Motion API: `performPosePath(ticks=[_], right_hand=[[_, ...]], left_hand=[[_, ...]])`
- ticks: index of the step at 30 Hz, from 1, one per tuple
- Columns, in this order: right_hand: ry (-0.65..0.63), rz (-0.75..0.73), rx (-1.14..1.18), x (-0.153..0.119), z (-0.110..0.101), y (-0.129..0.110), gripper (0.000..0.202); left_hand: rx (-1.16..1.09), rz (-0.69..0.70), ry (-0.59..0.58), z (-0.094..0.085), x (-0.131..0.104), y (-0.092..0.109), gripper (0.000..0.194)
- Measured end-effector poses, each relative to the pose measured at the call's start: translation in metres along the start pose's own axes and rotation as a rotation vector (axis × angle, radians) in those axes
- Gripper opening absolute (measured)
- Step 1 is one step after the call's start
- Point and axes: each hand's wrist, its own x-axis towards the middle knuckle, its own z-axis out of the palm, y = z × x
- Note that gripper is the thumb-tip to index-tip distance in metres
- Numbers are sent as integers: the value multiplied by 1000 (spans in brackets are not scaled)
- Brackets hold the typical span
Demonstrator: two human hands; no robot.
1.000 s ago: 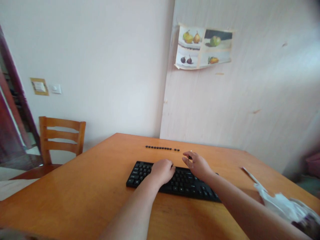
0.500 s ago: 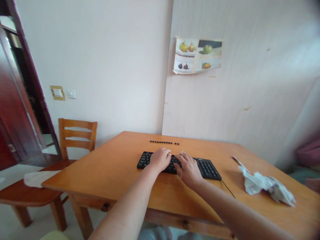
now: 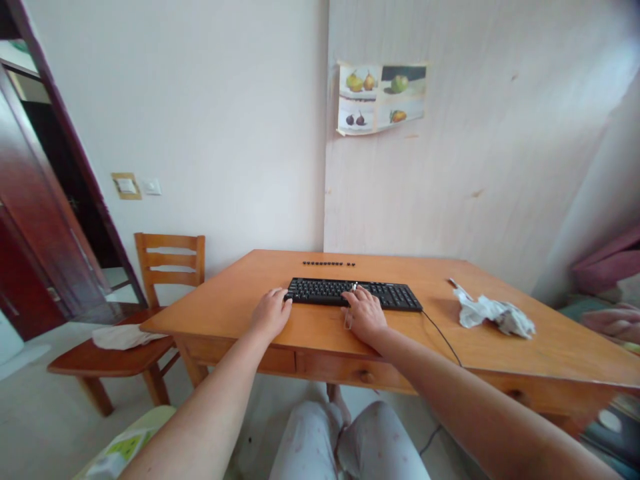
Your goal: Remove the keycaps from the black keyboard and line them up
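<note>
A black keyboard (image 3: 320,289) lies flat on the wooden table in front of me. At its left end my left hand (image 3: 271,313) grips the edge, with thumb and fingers at the corner. My right hand (image 3: 367,315) rests over the keyboard's middle, fingers closed around a wire keycap puller (image 3: 347,323). One pale wire loop of it hangs below the fingers and a white end shows above them; the rest is hidden in the hand. Behind the keyboard, several small black keycaps (image 3: 323,263) stand in a row, two of them set apart at the right.
Right of the keyboard lies a crumpled white plastic bag (image 3: 477,311) with a thin pen-like item (image 3: 454,284) beside it. The keyboard cable (image 3: 444,339) runs over the table's front edge. A wooden chair (image 3: 173,261) stands at the left, a fruit picture sheet (image 3: 381,100) hangs on the wall.
My left hand has moved left, off the keys to the keyboard's left end. My right hand stays over the middle with the puller. The camera view has shifted, showing more of my legs.
</note>
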Motion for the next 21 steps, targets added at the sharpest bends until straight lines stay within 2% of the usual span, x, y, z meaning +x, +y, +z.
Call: performPosePath(ticks=[9,15,21], right_hand=[[39,-1,-26,-3,1,0,39],[45,-23,-61,-2,4,1,40],[25,-21,-87,-3,2,1,41]], left_hand=[[75,8,-3,-4,-21,-6,44],[33,-48,-9,1,-15,-11,52],[-51,-115,-46,-2,-12,-10,59]])
